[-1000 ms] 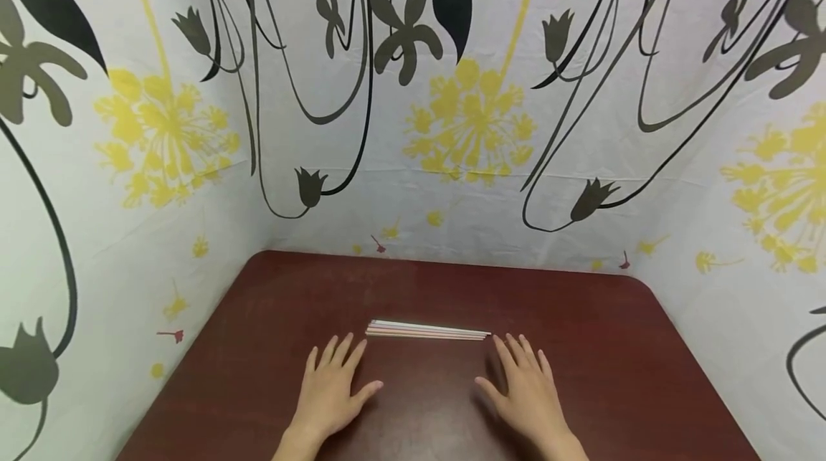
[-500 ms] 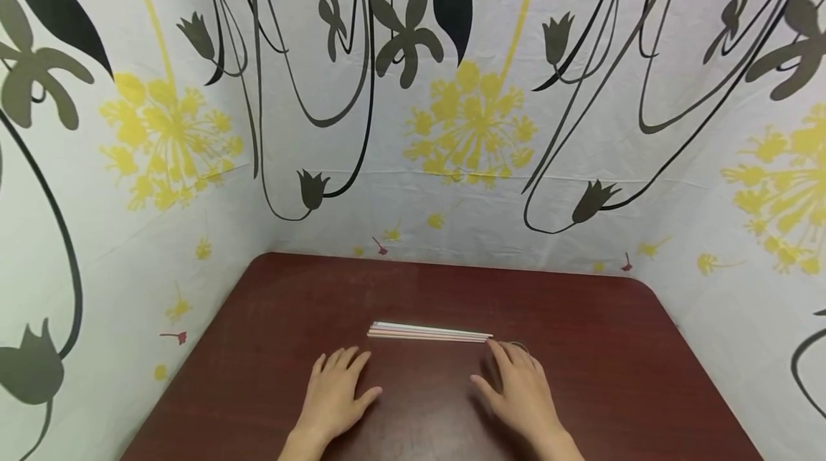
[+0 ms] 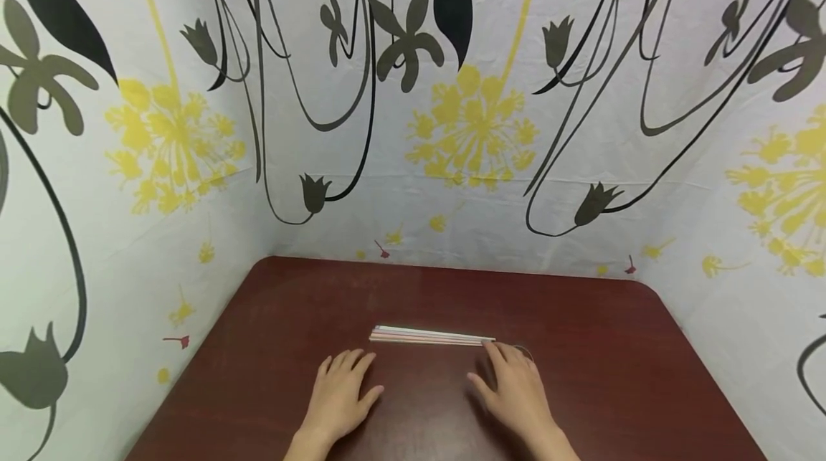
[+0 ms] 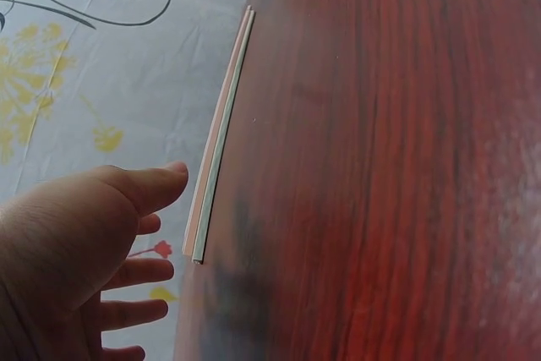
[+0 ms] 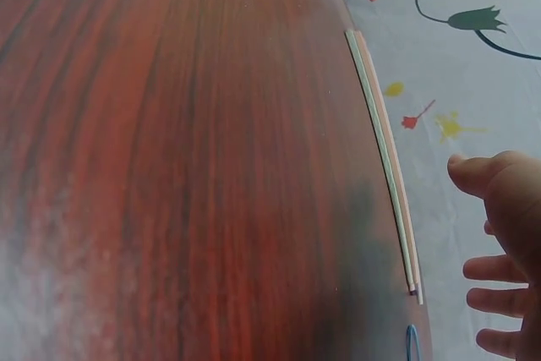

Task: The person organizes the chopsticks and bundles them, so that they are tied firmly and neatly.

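Several thin straight sticks, pale white, pink and greenish (image 3: pixel 429 335), lie side by side across the table. Nearest their left end is my left hand (image 3: pixel 338 389), fingers spread and relaxed, holding nothing; the left wrist view shows its thumb beside a greenish stick (image 4: pixel 224 137). My right hand (image 3: pixel 516 386) hovers over the table, also without anything in its grasp. In the head view its index fingertip overlaps the sticks' right end, but touch cannot be told. Beyond the right fingers lies a thin loop, partly hidden, which looks blue (image 5: pixel 410 329) in the right wrist view.
A dark red-brown wooden table (image 3: pixel 310 296) with rounded far corners carries all of this. White cloth (image 3: pixel 477 224) printed with flowers and stems hangs behind it and along both sides.
My right hand has shifted slightly left and its fingers have bent, baring part of the loop behind them. The left fingers have drawn back a little. The sticks lie still.
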`<state>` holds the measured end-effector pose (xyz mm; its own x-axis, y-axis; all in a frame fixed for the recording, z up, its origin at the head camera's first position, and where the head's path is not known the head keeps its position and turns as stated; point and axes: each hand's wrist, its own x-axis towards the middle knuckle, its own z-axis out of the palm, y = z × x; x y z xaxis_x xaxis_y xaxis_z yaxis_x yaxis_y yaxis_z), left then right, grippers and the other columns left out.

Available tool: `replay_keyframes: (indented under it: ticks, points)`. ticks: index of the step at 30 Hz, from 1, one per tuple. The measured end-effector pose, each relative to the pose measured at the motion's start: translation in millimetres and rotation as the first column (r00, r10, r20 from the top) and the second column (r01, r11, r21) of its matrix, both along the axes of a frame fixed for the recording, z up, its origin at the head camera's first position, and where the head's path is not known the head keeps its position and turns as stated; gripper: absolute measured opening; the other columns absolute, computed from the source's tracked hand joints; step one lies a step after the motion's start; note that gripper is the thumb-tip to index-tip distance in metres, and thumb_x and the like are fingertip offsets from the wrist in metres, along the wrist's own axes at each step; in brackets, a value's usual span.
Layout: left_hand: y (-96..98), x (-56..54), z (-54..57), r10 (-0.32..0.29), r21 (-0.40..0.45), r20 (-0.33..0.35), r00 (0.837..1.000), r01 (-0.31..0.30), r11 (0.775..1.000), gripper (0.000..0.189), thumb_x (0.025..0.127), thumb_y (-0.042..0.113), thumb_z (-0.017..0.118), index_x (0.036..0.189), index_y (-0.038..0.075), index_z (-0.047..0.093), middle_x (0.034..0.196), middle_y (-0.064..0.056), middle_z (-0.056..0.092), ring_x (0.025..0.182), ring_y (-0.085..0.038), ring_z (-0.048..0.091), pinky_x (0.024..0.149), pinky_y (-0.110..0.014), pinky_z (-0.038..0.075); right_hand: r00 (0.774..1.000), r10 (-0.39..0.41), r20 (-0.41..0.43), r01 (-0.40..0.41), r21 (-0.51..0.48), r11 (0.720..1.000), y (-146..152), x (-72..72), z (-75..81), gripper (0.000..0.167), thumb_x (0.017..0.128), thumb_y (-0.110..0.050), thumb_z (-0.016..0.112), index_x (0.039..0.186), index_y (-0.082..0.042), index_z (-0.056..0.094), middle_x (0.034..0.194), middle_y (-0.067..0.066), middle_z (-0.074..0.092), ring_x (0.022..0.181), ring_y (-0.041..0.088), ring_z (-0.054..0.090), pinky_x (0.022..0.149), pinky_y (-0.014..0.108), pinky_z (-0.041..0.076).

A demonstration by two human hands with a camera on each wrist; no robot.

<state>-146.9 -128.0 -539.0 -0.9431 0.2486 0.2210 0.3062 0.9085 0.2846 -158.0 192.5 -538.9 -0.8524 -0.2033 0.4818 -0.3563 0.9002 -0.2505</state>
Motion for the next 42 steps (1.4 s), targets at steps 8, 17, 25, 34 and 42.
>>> replay_keyframes:
  ticks: [8,17,25,34,42]
  points:
    - [1.7,-0.8,-3.3,-0.005,0.015,-0.01,1.0,0.005,1.0,0.054,0.092,0.043,0.072,0.134,0.012,0.063,0.136,-0.013,0.06,0.13,-0.036,0.052,0.106,-0.064,0.035,1.0,0.007,0.01,-0.007,-0.02,1.0,-5,-5.2,-2.1,0.065,0.082,-0.038,0.083,0.133,-0.004,0.062,0.123,0.015,0.065,0.116,0.036,0.061,0.093,0.058,0.047]
    - [2.6,-4.9,-3.7,0.004,0.029,-0.027,1.0,-0.003,1.0,0.054,0.094,0.048,0.067,0.135,0.012,0.062,0.137,-0.013,0.059,0.131,-0.035,0.051,0.107,-0.062,0.035,1.0,0.006,0.018,-0.006,-0.006,1.0,-7,-14.7,-2.2,0.065,0.083,-0.039,0.082,0.134,-0.006,0.061,0.122,0.015,0.065,0.117,0.036,0.06,0.092,0.058,0.047]
    - [3.6,-9.4,-6.6,-0.003,0.025,-0.012,1.0,0.003,1.0,0.055,0.097,0.05,0.062,0.137,0.012,0.061,0.138,-0.013,0.058,0.131,-0.035,0.051,0.108,-0.062,0.034,1.0,0.023,0.015,-0.023,-0.016,1.0,-11,-20.2,-5.3,0.063,0.083,-0.037,0.082,0.134,-0.005,0.062,0.122,0.016,0.065,0.117,0.037,0.06,0.091,0.059,0.048]
    - [4.1,-13.7,-11.8,-0.005,0.031,-0.003,1.0,0.005,1.0,0.053,0.097,0.047,0.063,0.136,0.012,0.062,0.139,-0.014,0.057,0.133,-0.036,0.049,0.107,-0.062,0.035,0.999,0.042,0.003,-0.042,-0.028,0.999,-16,-23.9,-10.3,0.064,0.081,-0.036,0.084,0.132,-0.003,0.063,0.121,0.017,0.065,0.117,0.037,0.061,0.089,0.059,0.049]
    - [4.8,-19.7,-14.2,-0.003,0.046,0.013,1.0,0.002,0.999,0.056,0.097,0.049,0.062,0.138,0.012,0.06,0.143,-0.016,0.054,0.136,-0.038,0.046,0.107,-0.062,0.034,0.999,0.051,-0.001,-0.051,-0.04,0.998,-18,-27.1,-13.1,0.063,0.081,-0.035,0.084,0.131,-0.002,0.063,0.123,0.016,0.064,0.117,0.036,0.06,0.09,0.06,0.048]
